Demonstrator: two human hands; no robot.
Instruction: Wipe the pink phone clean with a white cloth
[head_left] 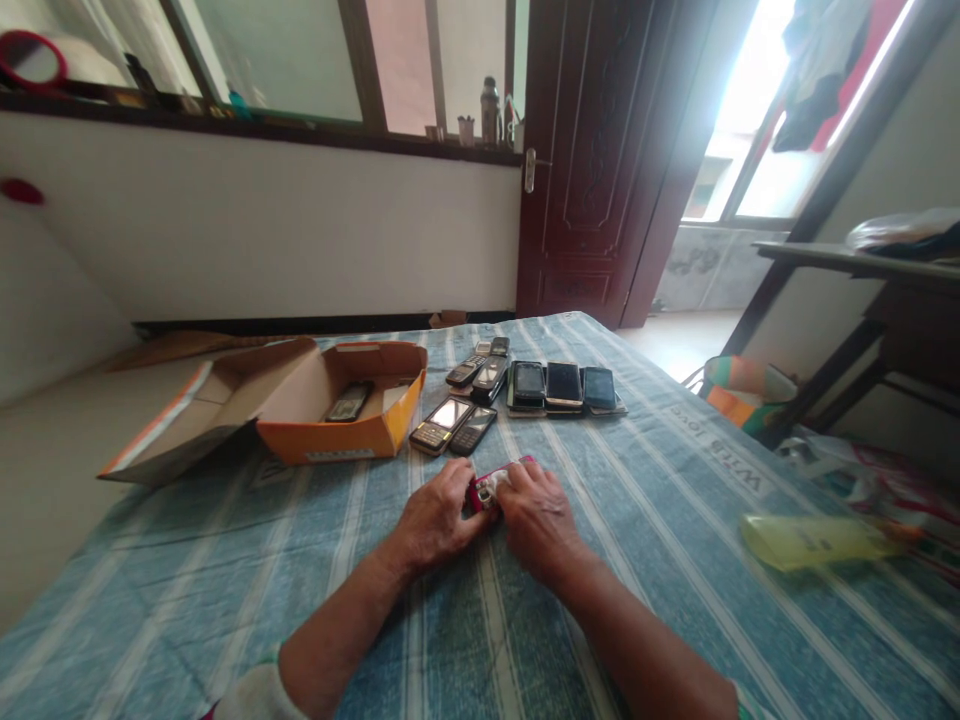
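Note:
A pink-edged mobile phone lies low over the striped cloth. My left hand grips its left end between thumb and fingers. My right hand is closed on a small white wipe, which looks like tissue or cloth, and presses it on the phone's face. Both hands hide much of the phone. Just beyond them lie a keypad phone with a bright screen and a dark keypad phone. Behind these is a small pile of phones. A row of touchscreen phones sits to its right.
An orange cardboard box with its lid open stands at left, a phone inside. The blue striped cloth covers the surface. A yellow bottle lies at right near plastic bags. Behind stands a dark red door.

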